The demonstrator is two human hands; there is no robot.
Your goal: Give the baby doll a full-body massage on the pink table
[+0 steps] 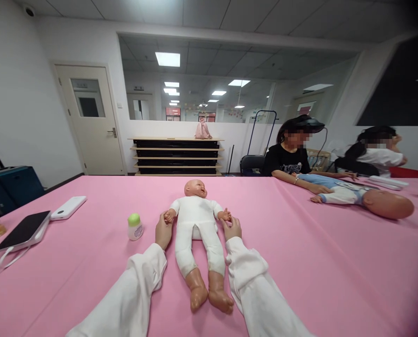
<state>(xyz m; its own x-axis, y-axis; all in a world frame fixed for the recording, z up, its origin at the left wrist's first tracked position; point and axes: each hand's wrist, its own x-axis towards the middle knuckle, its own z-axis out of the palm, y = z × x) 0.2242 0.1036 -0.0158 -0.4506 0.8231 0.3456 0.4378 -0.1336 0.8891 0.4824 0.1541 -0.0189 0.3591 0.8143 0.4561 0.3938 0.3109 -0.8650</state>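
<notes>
A baby doll (197, 213) with a white cloth body and bare plastic head, hands and feet lies on its back, its feet toward me. My left hand (164, 231) is closed at the doll's hand on the left side, the fingers wrapped about it. On the other side, my right hand (233, 229) grips the doll's opposite hand, with the fingertips partly hidden behind the little plastic palm. A small white bottle with a green cap (135, 227) stands upright to the left of my left hand, apart from it.
A pink cloth (282, 267) covers the table. At left lie a phone (24, 229) with a cable and a white device (68, 208). Across the right side, a person in a black shirt (288, 159) touches another doll (356, 192) in blue and white clothes.
</notes>
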